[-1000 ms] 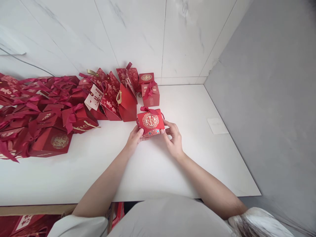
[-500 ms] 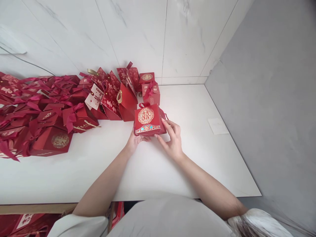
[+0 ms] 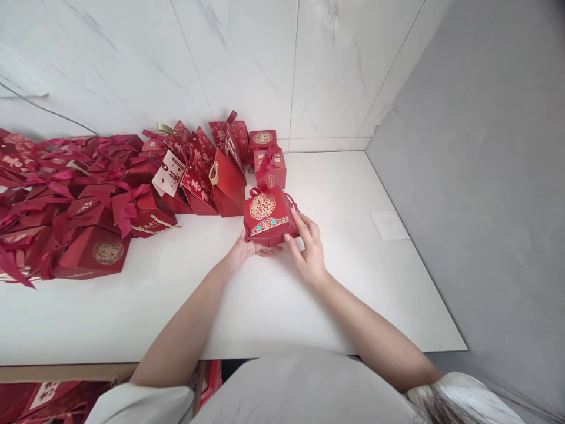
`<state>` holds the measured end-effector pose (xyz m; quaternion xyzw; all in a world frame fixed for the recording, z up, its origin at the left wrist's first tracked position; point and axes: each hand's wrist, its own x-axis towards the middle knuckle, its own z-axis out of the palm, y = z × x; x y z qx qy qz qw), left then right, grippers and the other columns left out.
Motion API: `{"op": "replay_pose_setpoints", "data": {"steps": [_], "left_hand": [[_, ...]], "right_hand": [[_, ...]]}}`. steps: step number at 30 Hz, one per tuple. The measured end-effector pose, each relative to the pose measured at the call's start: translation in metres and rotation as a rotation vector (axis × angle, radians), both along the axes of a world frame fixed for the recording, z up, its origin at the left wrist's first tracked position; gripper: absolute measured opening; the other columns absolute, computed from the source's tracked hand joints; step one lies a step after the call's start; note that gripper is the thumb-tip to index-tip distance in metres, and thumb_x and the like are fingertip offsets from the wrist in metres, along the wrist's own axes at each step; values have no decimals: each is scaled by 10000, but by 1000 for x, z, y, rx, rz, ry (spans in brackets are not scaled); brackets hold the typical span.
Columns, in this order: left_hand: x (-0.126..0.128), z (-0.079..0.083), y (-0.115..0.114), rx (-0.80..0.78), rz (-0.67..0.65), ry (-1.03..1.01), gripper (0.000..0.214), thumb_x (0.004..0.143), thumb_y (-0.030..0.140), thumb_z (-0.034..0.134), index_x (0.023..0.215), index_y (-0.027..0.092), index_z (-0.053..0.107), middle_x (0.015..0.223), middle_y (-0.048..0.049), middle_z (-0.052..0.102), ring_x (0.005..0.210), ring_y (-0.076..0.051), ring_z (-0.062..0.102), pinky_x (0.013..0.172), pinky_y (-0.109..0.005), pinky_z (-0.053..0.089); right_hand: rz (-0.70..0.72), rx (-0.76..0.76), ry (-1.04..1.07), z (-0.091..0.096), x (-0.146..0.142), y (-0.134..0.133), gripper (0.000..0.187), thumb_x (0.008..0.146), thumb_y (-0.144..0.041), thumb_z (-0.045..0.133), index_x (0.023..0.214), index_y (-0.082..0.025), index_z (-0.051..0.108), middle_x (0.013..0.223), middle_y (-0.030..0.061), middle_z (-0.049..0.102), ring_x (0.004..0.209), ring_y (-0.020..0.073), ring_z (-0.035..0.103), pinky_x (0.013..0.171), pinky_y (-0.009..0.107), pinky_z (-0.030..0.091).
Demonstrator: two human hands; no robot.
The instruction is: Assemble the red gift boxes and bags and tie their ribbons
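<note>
Between my two hands is a red gift box (image 3: 269,215) with a round gold emblem, a patterned band along its front edge and dark red cord or ribbon at its sides. My left hand (image 3: 241,254) holds its lower left corner, fingers passing beneath it. On the other side my right hand (image 3: 309,250) grips the right face with thumb and fingers. The box is tilted, its emblem side up. Just behind it stands a smaller red box with a bow (image 3: 271,171).
Many red gift boxes with ribbons (image 3: 90,253) crowd the left of the white table (image 3: 353,282). Upright red bags (image 3: 229,182) stand by the tiled wall (image 3: 247,65). A white square (image 3: 390,226) lies at right. Below the table edge is an open carton (image 3: 66,373) with red items.
The gift box has turned slightly and shifted a little to the right, so its front edge now slants. My left hand's fingers show farther out beneath it.
</note>
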<state>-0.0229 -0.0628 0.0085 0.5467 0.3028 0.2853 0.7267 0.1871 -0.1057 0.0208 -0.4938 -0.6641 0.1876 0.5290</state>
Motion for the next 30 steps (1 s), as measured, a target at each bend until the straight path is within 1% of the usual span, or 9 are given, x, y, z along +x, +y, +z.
{"op": "replay_pose_setpoints", "data": {"steps": [6, 12, 14, 17, 20, 24, 25, 27, 30], "left_hand": [[-1, -3, 2, -23, 4, 5, 992, 776, 912, 203, 1293, 183, 635, 1136, -176, 728, 997, -337, 697, 933, -473, 465], [0, -3, 3, -36, 25, 9, 985, 765, 918, 238, 1261, 171, 645, 1135, -191, 726, 977, -343, 700, 901, -470, 480], [1, -3, 2, -31, 67, 9, 948, 765, 910, 290, 1223, 167, 659, 1127, -194, 726, 952, -340, 702, 881, -470, 492], [3, -4, 0, -1, 139, 12, 833, 764, 858, 440, 1174, 168, 665, 1140, -188, 719, 933, -328, 702, 832, -451, 523], [4, -7, -2, 67, 208, 20, 749, 772, 758, 572, 1248, 180, 609, 1187, -181, 696, 956, -321, 699, 783, -422, 551], [3, -9, -3, 141, 268, 34, 741, 777, 698, 618, 1297, 172, 560, 1208, -182, 681, 942, -317, 706, 758, -415, 567], [3, -9, -3, 158, 286, 37, 749, 773, 694, 627, 1302, 170, 554, 1240, -186, 667, 961, -324, 703, 756, -414, 570], [4, -6, -4, 191, 320, 39, 763, 768, 676, 653, 1331, 177, 532, 1354, -189, 602, 1079, -359, 669, 769, -410, 577], [5, -2, -5, 209, 330, 35, 789, 779, 643, 674, 1399, 198, 475, 1480, -175, 495, 1259, -407, 561, 802, -420, 585]], "right_hand": [[8, -3, 10, 0, 0, -1, 569, 983, -346, 529, 1523, -368, 349, 1427, 94, 472, 1361, 261, 443, 1129, 510, 415], [0, -9, 11, -1, 0, 0, 546, 986, -369, 516, 1513, -353, 374, 1435, 98, 484, 1343, 264, 468, 1117, 509, 431], [11, 5, 19, 0, 0, 0, 552, 980, -366, 530, 1510, -345, 378, 1443, 100, 484, 1338, 259, 477, 1112, 499, 440], [42, 5, 31, 0, 2, 1, 591, 964, -395, 554, 1518, -321, 361, 1472, 104, 474, 1355, 265, 467, 1122, 507, 431], [57, -25, 60, 1, 4, 1, 551, 985, -427, 499, 1506, -298, 376, 1489, 97, 479, 1381, 264, 449, 1139, 521, 408], [86, -58, 92, 4, 5, 0, 491, 1000, -432, 461, 1465, -276, 435, 1479, 93, 504, 1369, 253, 467, 1139, 506, 406], [98, -64, 98, 5, 5, 0, 485, 1000, -433, 463, 1455, -266, 448, 1472, 98, 513, 1364, 253, 473, 1138, 501, 406], [111, -82, 112, 5, 5, 1, 473, 1000, -433, 463, 1437, -252, 471, 1454, 103, 532, 1351, 252, 486, 1130, 493, 411], [100, -115, 119, 6, 5, 1, 466, 1000, -443, 463, 1425, -255, 485, 1425, 99, 561, 1320, 255, 514, 1095, 487, 441]]}}
